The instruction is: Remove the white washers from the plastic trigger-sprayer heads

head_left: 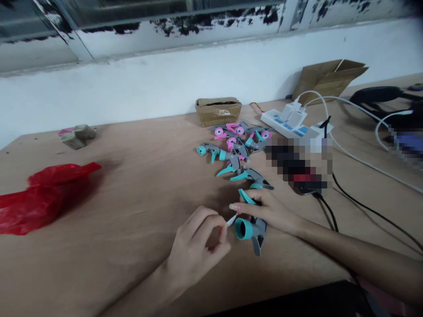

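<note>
My right hand [269,209] grips a grey spray-trigger head with a teal cap [247,229], its round teal opening facing left just above the wooden table [132,189]. My left hand [198,246] pinches a small white tube [231,220] between thumb and forefinger, its tip close to the cap's opening. Beyond the hands lies a pile of several more spray-trigger heads [236,147], grey with teal or pink parts.
A crumpled red plastic bag [42,193] lies at the left. A small cardboard box [218,110] and a larger one [330,77] stand by the white wall. A white power strip [291,121] with plugs, white and black cables [363,207], and a blurred-out object sit to the right.
</note>
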`<state>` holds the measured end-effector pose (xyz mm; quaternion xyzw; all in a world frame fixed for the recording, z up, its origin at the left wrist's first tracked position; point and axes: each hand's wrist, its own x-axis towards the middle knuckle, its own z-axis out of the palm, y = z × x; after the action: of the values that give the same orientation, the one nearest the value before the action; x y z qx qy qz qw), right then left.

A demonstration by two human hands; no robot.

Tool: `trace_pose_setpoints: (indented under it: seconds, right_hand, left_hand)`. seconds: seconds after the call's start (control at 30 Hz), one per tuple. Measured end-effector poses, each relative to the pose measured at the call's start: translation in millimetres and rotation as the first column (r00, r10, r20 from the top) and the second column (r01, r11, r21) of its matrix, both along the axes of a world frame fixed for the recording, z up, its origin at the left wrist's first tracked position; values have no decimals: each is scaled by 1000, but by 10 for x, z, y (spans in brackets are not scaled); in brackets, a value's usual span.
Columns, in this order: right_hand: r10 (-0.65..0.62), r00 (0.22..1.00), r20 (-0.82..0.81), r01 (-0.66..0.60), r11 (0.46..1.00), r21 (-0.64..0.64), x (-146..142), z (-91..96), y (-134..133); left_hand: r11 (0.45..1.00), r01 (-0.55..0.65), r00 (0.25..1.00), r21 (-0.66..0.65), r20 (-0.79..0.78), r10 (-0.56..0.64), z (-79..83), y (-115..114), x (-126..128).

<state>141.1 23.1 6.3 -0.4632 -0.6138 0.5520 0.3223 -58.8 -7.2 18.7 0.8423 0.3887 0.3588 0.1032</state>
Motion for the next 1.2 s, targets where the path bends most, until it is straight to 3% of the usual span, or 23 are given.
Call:
trace_pose_setpoints:
  seconds: [0.13, 0.23, 0.4, 0.57, 0.83, 1.03, 1.2]
  right_hand:
    - [9, 1000, -2, -9, 1000, 4, 4, -6, -1]
    - [-35, 999, -3, 35, 999, 36, 9, -6, -9]
    - [-31, 1000, -3, 31, 994, 103, 31, 14, -14]
    - [58, 998, -40, -54, 994, 95, 48, 39, -8]
    - [190, 977, -99, -179, 978, 110, 30, -11, -10]
    - [223, 972, -73, -216, 972, 92, 33, 11, -11]
    - [222, 974, -49, -216, 970, 109, 31, 4, -16]
  left_hand:
    - [935, -41, 995, -352, 66, 68, 25, 61, 22]
    - [887, -88, 992, -453, 41, 120, 19, 151, 3]
    - [865, -205, 979, -458, -98, 180, -1, 293, -90]
    - [830, -301, 951, -470, -215, 223, -4, 347, -153]
    - [799, -363, 927, -479, -275, 255, 63, 360, -130]
    - [768, -474, 878, -431, -300, 374, 8, 353, -32]
    - [792, -455, 887, -407, -284, 364, -25, 379, 20]
